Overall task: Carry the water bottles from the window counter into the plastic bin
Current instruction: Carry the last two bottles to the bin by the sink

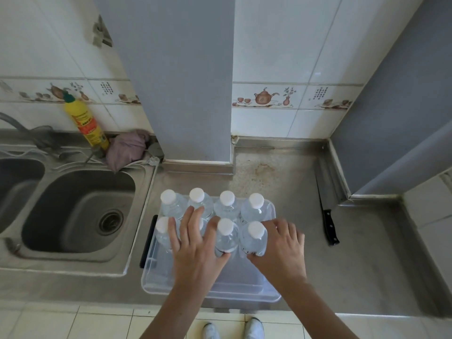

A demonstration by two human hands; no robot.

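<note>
A clear plastic bin (151, 285) stands on the steel counter with several white-capped water bottles upright in two rows at its far end. My left hand (195, 250) lies spread over the front row and covers the second bottle. Its thumb sits by the base of the third front bottle (226, 238). My right hand (283, 248) grips the front-right bottle (254, 238), thumb under its near side and fingers round its right side. The back-row bottles (227, 204) stand untouched. The near half of the bin holds nothing.
A steel sink (73, 211) lies just left of the bin. Behind it stand a yellow detergent bottle (85, 121) and a purple cloth (128, 149). A black-handled knife (329, 223) lies on the counter to the right. A grey pillar (186, 81) rises behind the bin.
</note>
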